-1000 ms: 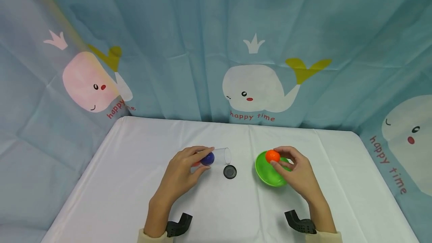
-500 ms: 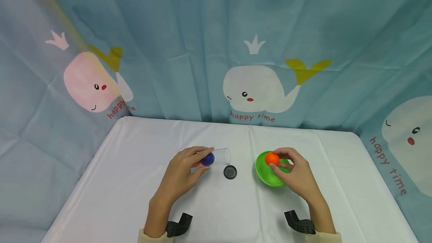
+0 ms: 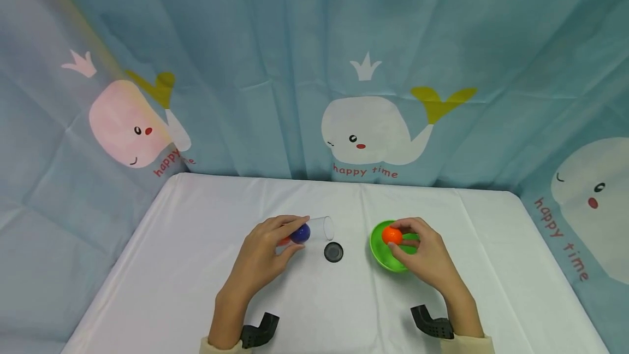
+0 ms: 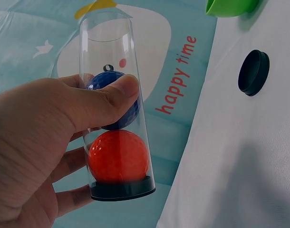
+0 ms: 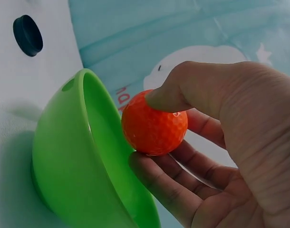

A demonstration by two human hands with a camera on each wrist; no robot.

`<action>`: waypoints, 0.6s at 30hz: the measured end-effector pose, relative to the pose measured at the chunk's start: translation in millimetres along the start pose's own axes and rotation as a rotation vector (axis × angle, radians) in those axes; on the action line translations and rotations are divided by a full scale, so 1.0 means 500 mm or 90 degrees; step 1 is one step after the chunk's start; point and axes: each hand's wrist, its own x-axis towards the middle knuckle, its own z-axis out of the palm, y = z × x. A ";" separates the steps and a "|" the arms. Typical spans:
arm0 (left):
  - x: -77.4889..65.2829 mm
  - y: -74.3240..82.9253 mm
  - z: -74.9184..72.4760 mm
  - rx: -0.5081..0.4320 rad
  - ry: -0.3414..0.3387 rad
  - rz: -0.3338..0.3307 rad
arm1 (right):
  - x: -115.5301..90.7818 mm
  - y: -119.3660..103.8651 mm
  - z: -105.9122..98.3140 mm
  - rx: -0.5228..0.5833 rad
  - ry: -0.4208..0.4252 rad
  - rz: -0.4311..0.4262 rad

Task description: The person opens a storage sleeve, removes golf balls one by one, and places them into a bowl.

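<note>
My left hand (image 3: 267, 250) grips a clear plastic tube (image 4: 107, 31) with its thumb and fingers curled round the side. Inside the tube a blue golf ball (image 4: 123, 114) rests on a red-orange golf ball (image 4: 119, 156), above the black base. The tube's other end has no cap on it. Over a green bowl (image 5: 69, 147), my right hand (image 3: 427, 255) pinches an orange golf ball (image 5: 154, 126) between thumb and fingers. In the right wrist view the ball sits beside the bowl's rim.
A loose black cap (image 3: 333, 252) lies on the white-clothed table (image 3: 314, 310) between the two hands. Behind the table hangs a blue curtain (image 3: 275, 124) printed with whales. Each wrist bears a black camera mount.
The right hand has moved slightly left and down with the orange golf ball. The left hand and tube hold almost the same place, and the head view has shifted a little.
</note>
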 end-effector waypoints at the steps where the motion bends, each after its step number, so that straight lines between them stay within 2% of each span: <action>1: 0.000 -0.001 0.001 -0.002 0.003 0.004 | -0.001 0.000 0.000 -0.003 0.001 -0.001; 9: 0.001 0.003 -0.001 -0.008 -0.006 -0.003 | -0.005 -0.001 0.000 -0.023 0.002 -0.014; 18: 0.003 0.006 -0.002 -0.010 -0.008 -0.006 | -0.002 -0.020 -0.015 -0.064 0.061 -0.065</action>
